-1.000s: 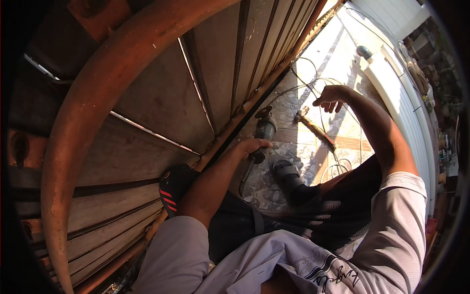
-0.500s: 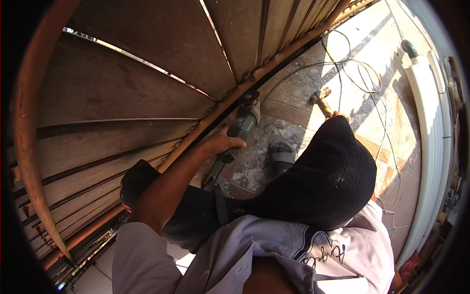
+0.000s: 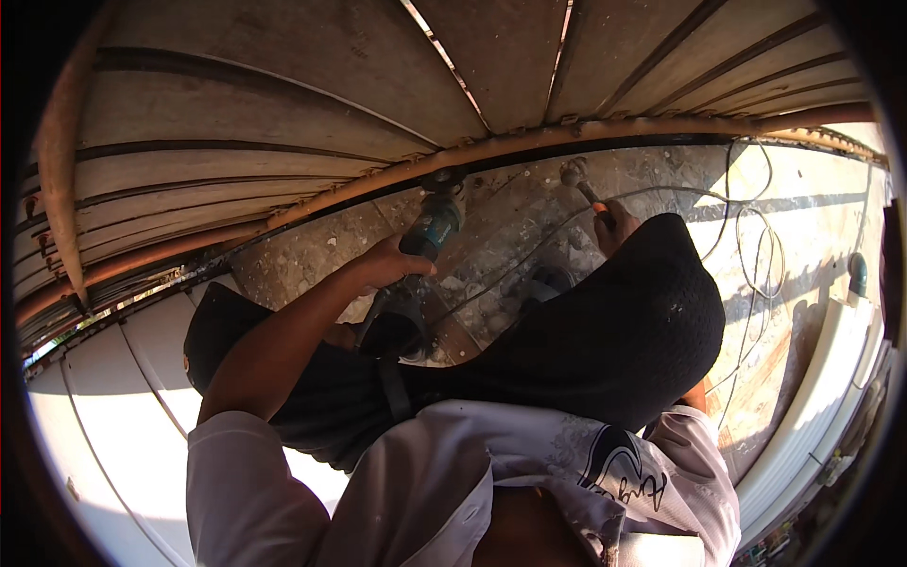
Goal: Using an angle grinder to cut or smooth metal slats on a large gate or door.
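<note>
My left hand (image 3: 392,265) is wrapped round the body of a teal and dark angle grinder (image 3: 435,225). The grinder's disc end lies close to the lower rail (image 3: 501,151) of a brown slatted gate; whether it touches the rail I cannot tell. Past my right knee, my right hand (image 3: 616,227) grips a hammer (image 3: 574,173) by its handle. The hammer's head hangs over the stained floor, a little to the right of the grinder and near the rail. My knee in dark cloth covers most of my right forearm.
Brown gate panels (image 3: 283,104) rise along the far side. A loose cable (image 3: 756,255) coils over the sunlit tiles at the right and runs past my feet. White pipes (image 3: 803,406) stand at the right edge. My sandalled foot (image 3: 548,283) rests between my hands.
The view has turned, so the gate rail now runs more across the top. The hammer has come nearer the rail, its head swung away from me. The grinder stays in my left hand.
</note>
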Available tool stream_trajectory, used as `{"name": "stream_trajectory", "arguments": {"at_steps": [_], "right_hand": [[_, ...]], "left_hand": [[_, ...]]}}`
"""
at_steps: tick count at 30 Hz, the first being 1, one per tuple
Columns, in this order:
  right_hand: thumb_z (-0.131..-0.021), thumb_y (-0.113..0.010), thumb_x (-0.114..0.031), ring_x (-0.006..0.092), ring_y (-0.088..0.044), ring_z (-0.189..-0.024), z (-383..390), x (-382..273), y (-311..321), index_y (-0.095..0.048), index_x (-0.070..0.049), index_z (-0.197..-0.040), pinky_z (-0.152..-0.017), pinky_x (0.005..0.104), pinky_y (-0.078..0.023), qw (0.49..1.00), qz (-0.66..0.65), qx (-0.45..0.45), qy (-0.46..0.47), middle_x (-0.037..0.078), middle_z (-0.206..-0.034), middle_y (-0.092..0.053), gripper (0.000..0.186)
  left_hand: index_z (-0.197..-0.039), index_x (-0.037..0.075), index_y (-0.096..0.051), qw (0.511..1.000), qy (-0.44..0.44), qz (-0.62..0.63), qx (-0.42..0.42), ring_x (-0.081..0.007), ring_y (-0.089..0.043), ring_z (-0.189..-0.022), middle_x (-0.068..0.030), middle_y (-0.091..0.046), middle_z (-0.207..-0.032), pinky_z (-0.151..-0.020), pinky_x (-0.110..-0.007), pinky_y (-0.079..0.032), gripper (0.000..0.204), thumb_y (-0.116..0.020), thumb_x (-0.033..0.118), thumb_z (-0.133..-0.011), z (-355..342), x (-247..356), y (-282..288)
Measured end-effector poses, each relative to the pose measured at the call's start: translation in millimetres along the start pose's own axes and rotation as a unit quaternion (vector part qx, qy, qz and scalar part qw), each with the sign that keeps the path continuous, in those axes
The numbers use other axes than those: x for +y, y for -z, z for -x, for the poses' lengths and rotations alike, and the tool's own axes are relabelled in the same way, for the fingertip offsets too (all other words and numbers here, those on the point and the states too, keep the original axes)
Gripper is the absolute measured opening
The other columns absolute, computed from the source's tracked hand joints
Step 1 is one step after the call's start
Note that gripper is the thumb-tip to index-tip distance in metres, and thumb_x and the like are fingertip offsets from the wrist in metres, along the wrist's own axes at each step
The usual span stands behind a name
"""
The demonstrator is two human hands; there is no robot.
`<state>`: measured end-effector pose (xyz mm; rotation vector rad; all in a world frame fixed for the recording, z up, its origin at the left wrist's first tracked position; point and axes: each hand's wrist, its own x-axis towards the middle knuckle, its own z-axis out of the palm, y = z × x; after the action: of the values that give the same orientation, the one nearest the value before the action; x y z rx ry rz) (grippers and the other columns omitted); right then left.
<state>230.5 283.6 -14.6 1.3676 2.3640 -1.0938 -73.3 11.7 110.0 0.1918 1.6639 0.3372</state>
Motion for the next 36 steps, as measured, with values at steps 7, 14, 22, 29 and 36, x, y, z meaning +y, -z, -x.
{"name": "stream_trajectory", "arguments": {"at_steps": [7,14,22,29,36], "right_hand": [[-0.094,-0.064,-0.033,0.0403,-0.069,-0.084,-51.7,-82.2,-19.2,-0.055,-0.006,-0.118,-0.074,0.0503,-0.054,0.927,0.016,0.009,0.375,0.019,-0.085,-0.069,0.037],[-0.094,-0.062,-0.036,0.0400,-0.070,-0.084,-109.6,-63.6,-2.7,-0.054,-0.004,-0.119,-0.074,0.0508,-0.056,0.909,0.226,-0.034,0.349,0.020,-0.091,-0.070,0.042],[-0.094,-0.063,-0.038,0.0400,-0.071,-0.082,-67.5,-94.2,-9.1,-0.052,-0.004,-0.120,-0.073,0.0505,-0.057,0.869,0.104,0.021,0.484,0.020,-0.090,-0.070,0.044],[-0.092,-0.062,-0.035,0.0399,-0.071,-0.081,-109.8,-66.5,9.8,-0.055,-0.002,-0.116,-0.075,0.0504,-0.057,0.868,0.349,-0.135,0.326,0.020,-0.088,-0.071,0.041],[-0.093,-0.061,-0.033,0.0394,-0.070,-0.080,-55.4,-104.6,-9.4,-0.054,-0.002,-0.115,-0.073,0.0495,-0.056,0.875,0.184,-0.050,0.445,0.021,-0.085,-0.070,0.039]], "left_hand": [[-0.128,-0.002,-0.051,0.991,0.023,0.124,0.052,-0.0197,-0.065,-0.093,-0.0112,-0.065,-0.105,-0.080,-0.035,-0.054,0.068,-0.083,0.028,-0.076,4.0,-44.2,-1.2],[-0.126,0.000,-0.053,0.984,0.025,0.167,0.062,-0.0190,-0.065,-0.090,-0.0095,-0.065,-0.103,-0.076,-0.035,-0.056,0.063,-0.082,0.028,-0.078,-10.0,-76.7,0.4],[-0.125,0.000,-0.055,0.982,0.037,0.177,0.060,-0.0196,-0.066,-0.089,-0.0108,-0.066,-0.103,-0.075,-0.037,-0.056,0.058,-0.081,0.027,-0.080,-0.8,-76.9,-6.9],[-0.115,-0.001,-0.063,0.982,0.038,0.163,0.088,-0.0193,-0.064,-0.090,-0.0106,-0.066,-0.099,-0.075,-0.036,-0.053,0.056,-0.084,0.034,-0.076,-6.9,-80.7,-13.9],[-0.108,0.002,-0.067,0.976,0.032,0.205,0.070,-0.0184,-0.064,-0.085,-0.0085,-0.066,-0.091,-0.078,-0.036,-0.052,0.050,-0.085,0.036,-0.075,-2.2,-87.1,-17.6]]}}
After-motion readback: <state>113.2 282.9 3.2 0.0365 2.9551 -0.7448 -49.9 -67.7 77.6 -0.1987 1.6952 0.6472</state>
